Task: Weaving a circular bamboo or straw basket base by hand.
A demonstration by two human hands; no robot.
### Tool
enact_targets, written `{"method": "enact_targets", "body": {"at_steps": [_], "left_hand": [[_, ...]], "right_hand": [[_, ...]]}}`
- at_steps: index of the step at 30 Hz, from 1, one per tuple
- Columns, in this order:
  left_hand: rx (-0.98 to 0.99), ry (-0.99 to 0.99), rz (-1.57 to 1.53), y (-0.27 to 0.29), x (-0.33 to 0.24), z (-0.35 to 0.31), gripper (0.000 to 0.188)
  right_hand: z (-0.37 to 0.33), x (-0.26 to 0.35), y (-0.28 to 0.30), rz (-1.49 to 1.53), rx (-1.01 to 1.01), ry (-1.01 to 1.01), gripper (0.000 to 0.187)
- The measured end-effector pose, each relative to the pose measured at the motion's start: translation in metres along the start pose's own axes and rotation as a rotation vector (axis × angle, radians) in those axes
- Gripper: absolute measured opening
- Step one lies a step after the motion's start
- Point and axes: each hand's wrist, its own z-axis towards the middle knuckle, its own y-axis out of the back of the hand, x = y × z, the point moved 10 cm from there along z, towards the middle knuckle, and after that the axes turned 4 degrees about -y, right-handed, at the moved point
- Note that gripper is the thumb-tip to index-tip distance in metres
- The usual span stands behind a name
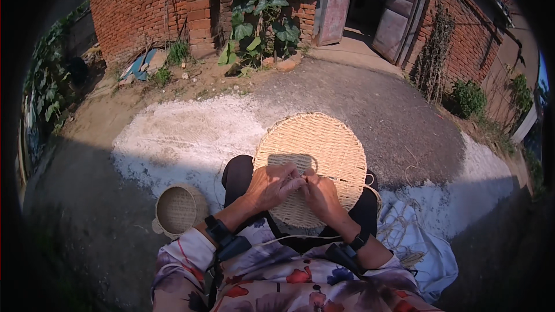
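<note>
A large round woven piece (315,138) of straw-coloured cord rests across my lap, with a small cord loop (369,179) at its right edge. Over its lower middle, my left hand (276,186) and my right hand (321,194) meet with fingers pinched together. Whatever the fingertips hold is too small and covered to make out. A thin pale cord (295,236) runs across my lap below the weave. Part of the weave's lower side is hidden behind my hands and wrists.
A small round woven basket (181,210) stands on the ground at my left. To my right lie a white sack (435,260) and loose tangled cord (404,231). Ahead are a brick wall (139,8), a leafy plant (263,17) and an open double door (396,26).
</note>
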Motion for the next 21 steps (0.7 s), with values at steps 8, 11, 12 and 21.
{"method": "enact_targets", "body": {"at_steps": [8,11,12,21], "left_hand": [[-0.094,-0.061,0.033,0.003,0.008,-0.007,0.020],[-0.106,-0.022,0.034,0.002,0.014,-0.009,0.017],[-0.110,-0.066,0.067,0.002,0.012,-0.010,0.015],[-0.261,-0.114,0.176,0.005,0.004,-0.012,0.012]], "right_hand": [[-0.012,0.001,0.003,0.488,-0.162,-0.022,0.015],[-0.022,-0.009,0.011,0.808,-0.134,-0.169,0.010],[-0.024,-0.013,0.009,0.897,-0.069,-0.263,0.008],[-0.030,-0.041,0.041,0.579,-0.343,-0.247,0.015]]}}
